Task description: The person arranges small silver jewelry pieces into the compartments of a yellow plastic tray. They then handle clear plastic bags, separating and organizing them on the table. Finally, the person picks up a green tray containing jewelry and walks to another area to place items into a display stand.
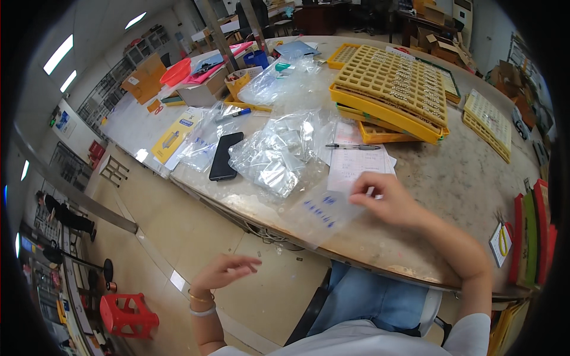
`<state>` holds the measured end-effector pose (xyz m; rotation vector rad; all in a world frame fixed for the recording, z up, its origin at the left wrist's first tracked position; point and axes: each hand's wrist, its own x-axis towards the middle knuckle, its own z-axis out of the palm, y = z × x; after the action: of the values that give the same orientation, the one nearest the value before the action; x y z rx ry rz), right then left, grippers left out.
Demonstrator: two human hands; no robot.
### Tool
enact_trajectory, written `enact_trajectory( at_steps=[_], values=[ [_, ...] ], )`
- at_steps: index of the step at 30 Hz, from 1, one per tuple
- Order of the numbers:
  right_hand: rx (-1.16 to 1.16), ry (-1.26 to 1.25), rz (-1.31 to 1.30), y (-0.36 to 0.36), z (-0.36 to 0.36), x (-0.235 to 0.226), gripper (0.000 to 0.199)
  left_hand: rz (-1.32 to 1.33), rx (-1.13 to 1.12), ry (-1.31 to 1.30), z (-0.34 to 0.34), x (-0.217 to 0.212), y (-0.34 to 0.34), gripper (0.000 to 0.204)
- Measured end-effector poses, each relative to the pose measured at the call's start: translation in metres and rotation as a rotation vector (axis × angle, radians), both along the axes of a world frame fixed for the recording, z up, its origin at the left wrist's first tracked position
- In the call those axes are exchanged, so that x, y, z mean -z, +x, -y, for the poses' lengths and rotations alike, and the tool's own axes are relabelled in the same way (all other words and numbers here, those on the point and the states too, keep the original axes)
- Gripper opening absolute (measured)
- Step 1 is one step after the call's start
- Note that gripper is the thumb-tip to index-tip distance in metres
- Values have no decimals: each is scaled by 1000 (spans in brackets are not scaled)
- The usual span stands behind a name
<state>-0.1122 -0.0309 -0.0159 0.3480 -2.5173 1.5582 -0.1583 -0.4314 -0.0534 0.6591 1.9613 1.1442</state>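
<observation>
My right hand (385, 199) is over the table near its front edge, thumb and fingers pinched at the upper right corner of a small clear plastic bag (317, 218). Blue handwriting marks the bag, which reaches out past the table edge. Away from the table, my left hand (227, 270) hangs over the floor with its fingers stretched out and nothing in them. Just beyond my right hand lie printed paper sheets (350, 166) with a black pen (354, 146) across them. To their left is a heap of clear plastic bags (279, 157).
Yellow trays (389, 89) with many square pockets, some holding small metal parts, are stacked at the back right. Another tray (488, 121) lies farther right. A black case (226, 156) is left of the bags. A red stool (129, 314) stands on the floor.
</observation>
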Motion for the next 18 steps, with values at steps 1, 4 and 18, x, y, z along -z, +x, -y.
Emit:
enact_trajectory(
  at_steps=[1, 4, 18],
  values=[
    [-70, -17, 18, -6, 19, -1, 12, 42, -186, 280, -6, -18, 10, 42],
    [-215, -27, -9, -23, 63, -1, 15, -582, -296, 305, -70, -37, 1, 36],
    [295, 100, 352, -160, 4, 23, 38, -578, -1134, 29, -8, 7, -270, 60]
  ],
)
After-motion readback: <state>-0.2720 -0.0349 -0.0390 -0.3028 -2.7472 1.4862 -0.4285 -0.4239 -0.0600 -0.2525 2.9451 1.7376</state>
